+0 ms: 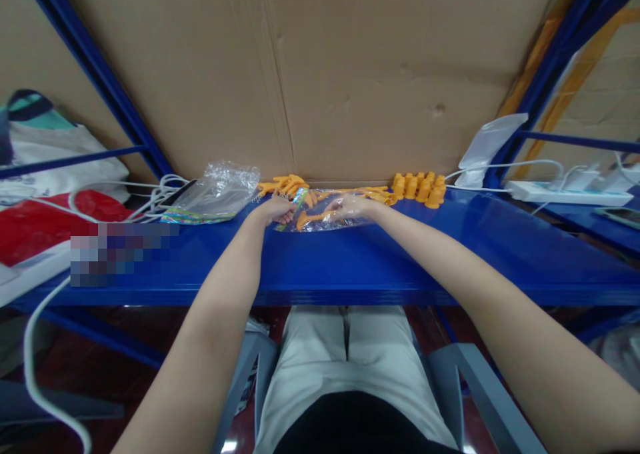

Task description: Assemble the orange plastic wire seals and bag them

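My left hand (281, 210) pinches the open-looking, coloured edge of a clear plastic bag (320, 226) on the blue table. At the bag's other side is my right hand (349, 207), its fingers closed on an orange plastic piece (314, 219) with a long stem. Clear film covers part of the right hand; whether it is inside the bag or under a fold I cannot tell. Behind my left hand lies a pile of orange branching pieces (286, 185). More long orange pieces (377, 193) lie behind my right hand. Several orange cup-like pieces (419, 189) stand grouped to the right.
Empty-looking clear bags (215, 194) lie left of my hands, beside coiled white cables (163, 191) and a red bag (65, 221). A cardboard wall (340, 81) rises behind the blue table (340, 267). A white power strip (570, 193) sits at the right.
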The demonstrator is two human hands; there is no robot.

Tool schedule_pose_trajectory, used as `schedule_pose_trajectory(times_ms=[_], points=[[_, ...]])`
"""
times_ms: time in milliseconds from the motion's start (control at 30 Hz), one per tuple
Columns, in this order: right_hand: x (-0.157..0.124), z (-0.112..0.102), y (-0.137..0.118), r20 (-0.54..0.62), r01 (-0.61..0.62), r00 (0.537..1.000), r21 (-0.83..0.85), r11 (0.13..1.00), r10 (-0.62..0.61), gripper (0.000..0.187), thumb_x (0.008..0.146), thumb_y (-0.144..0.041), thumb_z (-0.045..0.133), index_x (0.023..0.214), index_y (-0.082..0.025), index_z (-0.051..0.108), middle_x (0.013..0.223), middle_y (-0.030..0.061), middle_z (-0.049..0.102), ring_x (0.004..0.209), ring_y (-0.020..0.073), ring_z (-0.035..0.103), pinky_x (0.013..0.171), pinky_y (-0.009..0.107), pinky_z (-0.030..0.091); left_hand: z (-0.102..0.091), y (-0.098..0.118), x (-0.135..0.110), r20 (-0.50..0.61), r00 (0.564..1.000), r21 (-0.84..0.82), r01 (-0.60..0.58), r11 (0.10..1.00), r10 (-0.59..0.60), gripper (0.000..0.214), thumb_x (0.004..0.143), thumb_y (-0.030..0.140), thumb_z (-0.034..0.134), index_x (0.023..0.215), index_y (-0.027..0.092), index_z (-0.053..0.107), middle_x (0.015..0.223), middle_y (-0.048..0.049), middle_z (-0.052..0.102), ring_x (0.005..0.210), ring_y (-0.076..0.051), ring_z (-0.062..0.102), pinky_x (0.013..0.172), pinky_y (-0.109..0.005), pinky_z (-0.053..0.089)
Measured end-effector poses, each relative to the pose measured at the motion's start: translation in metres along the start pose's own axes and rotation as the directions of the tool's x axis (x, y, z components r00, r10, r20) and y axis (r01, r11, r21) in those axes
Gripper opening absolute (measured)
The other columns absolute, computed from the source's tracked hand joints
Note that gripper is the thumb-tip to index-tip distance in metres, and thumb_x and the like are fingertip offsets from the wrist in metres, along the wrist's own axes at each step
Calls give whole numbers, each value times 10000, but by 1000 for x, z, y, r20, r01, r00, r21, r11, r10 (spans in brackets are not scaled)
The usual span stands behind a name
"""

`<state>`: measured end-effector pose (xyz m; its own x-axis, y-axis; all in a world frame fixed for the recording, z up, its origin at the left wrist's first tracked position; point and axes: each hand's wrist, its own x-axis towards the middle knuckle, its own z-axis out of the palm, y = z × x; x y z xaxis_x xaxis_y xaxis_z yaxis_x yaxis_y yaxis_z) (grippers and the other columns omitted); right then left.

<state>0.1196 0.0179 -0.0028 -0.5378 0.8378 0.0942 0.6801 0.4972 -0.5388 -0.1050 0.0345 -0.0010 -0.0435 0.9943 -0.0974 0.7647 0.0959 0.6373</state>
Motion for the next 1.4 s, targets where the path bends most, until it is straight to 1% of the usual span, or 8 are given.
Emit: schedule_pose_trajectory(times_ms=[200,433,633,767,967,1133,1267,1400], points=[[4,-7,11,-10,-84,996,79,993,85,230,791,-294,741,993,-192,785,923,58,761,816,209,666,766,324,533,-3,-2,5,93,995,-148,43,988,-30,156,855,180,557,710,169,614,574,-31,559,606,-149,605,581,-239,458],[4,0,18,35,21,999,152,988,-26,251,810,-289,733,1057,-265,773,1182,19,724,1114,228,638,985,330,493,-4,-7,10,130,991,-144,11,989,8,217,872,167,526,664,166,586,580,-31,551,597,-148,598,595,-252,457],[-13,-10,24,115,-33,993,249,968,4,364,821,-304,733,1181,-262,706,1354,37,628,1197,217,599,1049,352,456,-4,-5,6,100,995,-120,21,993,-9,174,852,181,548,686,173,601,610,-31,572,574,-135,576,603,-253,454],[-20,-17,32,100,-95,992,229,969,74,295,784,-285,764,1069,-217,729,1165,78,709,1019,210,660,906,343,526,-4,-2,1,99,995,-111,19,994,-8,161,843,181,533,693,180,591,582,-14,550,517,-113,517,572,-238,430],[-17,-14,29,116,-113,989,194,974,92,153,814,-278,719,927,-176,736,836,46,714,749,148,632,724,285,508,-4,-2,2,93,995,-117,35,993,-24,156,812,212,570,658,191,559,573,-8,550,483,-100,473,551,-231,417],[-15,-11,22,117,-31,993,149,988,13,140,790,-279,739,902,-196,749,876,35,726,818,168,638,787,293,504,-3,-3,6,86,996,-123,48,991,-38,165,870,196,523,725,181,600,554,1,535,460,-95,452,531,-228,395],[-14,-8,21,114,-28,994,206,978,5,188,771,-217,742,959,-203,751,978,43,733,872,171,645,823,295,511,-1,-2,6,40,998,-116,50,992,-45,135,882,183,523,783,177,614,525,21,492,455,-99,462,522,-225,380],[-12,-2,20,90,-25,996,223,974,5,162,807,-125,654,926,-178,750,887,50,731,789,148,642,780,279,520,-1,0,4,24,999,-141,52,989,-49,150,898,186,498,822,180,627,503,34,441,467,-118,483,542,-246,397]])
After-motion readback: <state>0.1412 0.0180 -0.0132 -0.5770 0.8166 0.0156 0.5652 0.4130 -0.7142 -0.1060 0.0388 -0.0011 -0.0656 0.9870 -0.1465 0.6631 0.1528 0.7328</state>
